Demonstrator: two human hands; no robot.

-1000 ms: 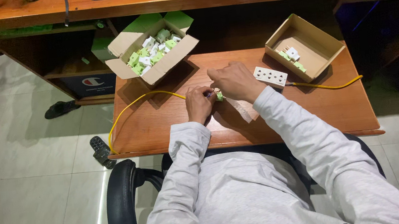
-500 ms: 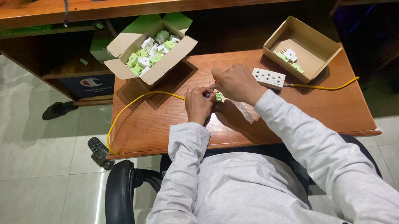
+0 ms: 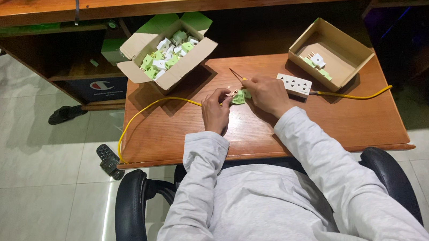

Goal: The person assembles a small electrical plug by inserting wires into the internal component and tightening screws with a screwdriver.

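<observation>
Green plastic plug (image 3: 238, 97) sits pinched in my left hand (image 3: 216, 109) at table centre; my right hand (image 3: 266, 93) grips a thin screwdriver (image 3: 237, 75), tip probably at 11 o'clock. Light, rigid, small: hold its sides.

Both hands — left hand (image 3: 215, 109), right hand (image 3: 267, 94) — around a green-white plug (image 3: 238, 97), perhaps with a screwdriver (image 3: 236, 75).

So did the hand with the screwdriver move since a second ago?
Yes, a little. The right hand was up against the white power strip; now it sits slightly back from it toward the person, with the screwdriver tip raised above the green plug.
</observation>
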